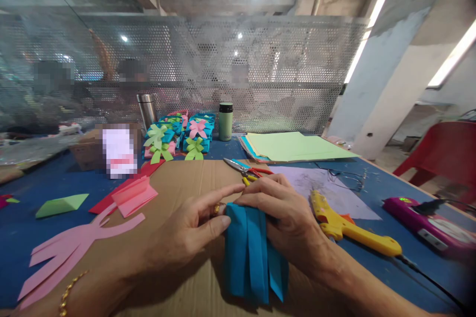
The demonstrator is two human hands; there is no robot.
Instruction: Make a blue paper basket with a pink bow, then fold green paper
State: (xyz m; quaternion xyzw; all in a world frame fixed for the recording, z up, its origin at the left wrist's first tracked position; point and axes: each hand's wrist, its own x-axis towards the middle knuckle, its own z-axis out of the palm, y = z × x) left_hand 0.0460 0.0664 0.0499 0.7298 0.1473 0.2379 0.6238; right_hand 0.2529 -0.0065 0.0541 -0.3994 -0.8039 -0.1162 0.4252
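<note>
A folded blue paper piece point(245, 252) with long loose strips stands over the cardboard sheet point(186, 178) in front of me. My left hand point(197, 220) grips its upper left edge, thumb on the near side and fingers behind. Over the top right lies my right hand point(284, 208), its fingers bent across the upper edge and partly hidden behind the paper. Just beyond the hands are scissors point(238, 164) with red handles and a yellow-handled tool point(250, 178). Pink cut-paper strips point(70, 252) lie to the left of my left hand.
A yellow glue gun point(353, 235) with a cord lies right, near a purple power strip point(427, 228) and glasses point(345, 178). Stacked coloured paper point(297, 146), a green bottle point(225, 121), a steel flask point(147, 109) and finished paper flower pieces point(195, 138) stand behind. A perforated screen point(282, 69) closes the back.
</note>
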